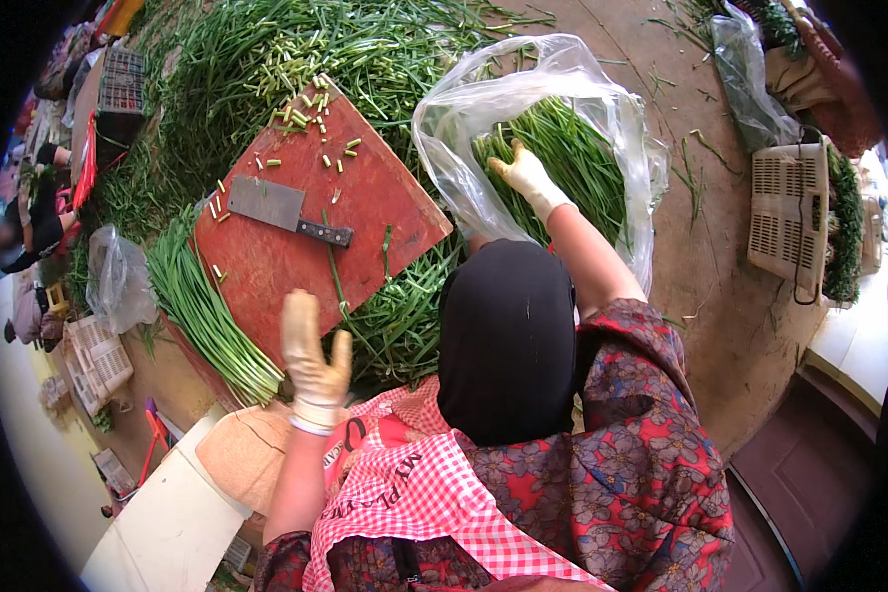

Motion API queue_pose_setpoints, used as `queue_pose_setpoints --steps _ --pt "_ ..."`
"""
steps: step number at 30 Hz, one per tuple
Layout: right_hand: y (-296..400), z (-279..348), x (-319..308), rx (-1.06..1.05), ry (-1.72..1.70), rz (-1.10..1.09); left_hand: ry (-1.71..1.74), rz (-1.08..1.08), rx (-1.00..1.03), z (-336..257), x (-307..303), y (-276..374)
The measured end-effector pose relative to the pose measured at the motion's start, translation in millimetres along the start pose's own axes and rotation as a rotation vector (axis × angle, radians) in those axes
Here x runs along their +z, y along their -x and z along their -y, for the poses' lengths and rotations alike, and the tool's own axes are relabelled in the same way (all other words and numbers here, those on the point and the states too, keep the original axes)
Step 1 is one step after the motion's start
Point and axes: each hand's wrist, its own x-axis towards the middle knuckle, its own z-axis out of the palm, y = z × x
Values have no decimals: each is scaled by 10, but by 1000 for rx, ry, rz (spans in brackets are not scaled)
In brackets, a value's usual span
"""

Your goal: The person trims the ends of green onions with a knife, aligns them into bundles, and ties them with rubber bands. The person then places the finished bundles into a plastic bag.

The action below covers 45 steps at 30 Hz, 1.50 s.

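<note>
My left hand [314,359], in a pale stained glove, is raised by the near edge of a red cutting board [385,185], thumb and fingers apart and empty. A cleaver [270,203] with a black handle lies on the board among short cut stalk ends. Along the board's left side lies a bundle of long green stalks [207,311], pale ends towards me. My right hand [525,174], gloved too, rests spread on leafy green stalks [577,163] inside an open clear plastic bag [455,148]; whether it grips any is not visible.
A large heap of loose greens [214,81] lies behind and under the board. A white crate [788,211] with greens stands at right, beneath a co-worker's arm [832,81]. Another person [37,222] is at far left, near a plastic bag [122,281]. A rounded black-covered shape [507,340] is between my arms.
</note>
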Motion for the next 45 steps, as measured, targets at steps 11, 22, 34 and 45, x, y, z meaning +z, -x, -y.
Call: queue_pose_setpoints --steps 11,22,34,45 --pt "210 261 391 -12 526 39 230 371 90 -485 508 17" --pt "80 238 521 3 535 162 323 441 230 -675 738 -404" --pt "401 -46 -462 -222 -111 -35 1298 472 -523 -1359 1485 -1861" --pt "945 -36 -682 -379 -214 -17 1679 815 -733 -1398 2202 -1996"
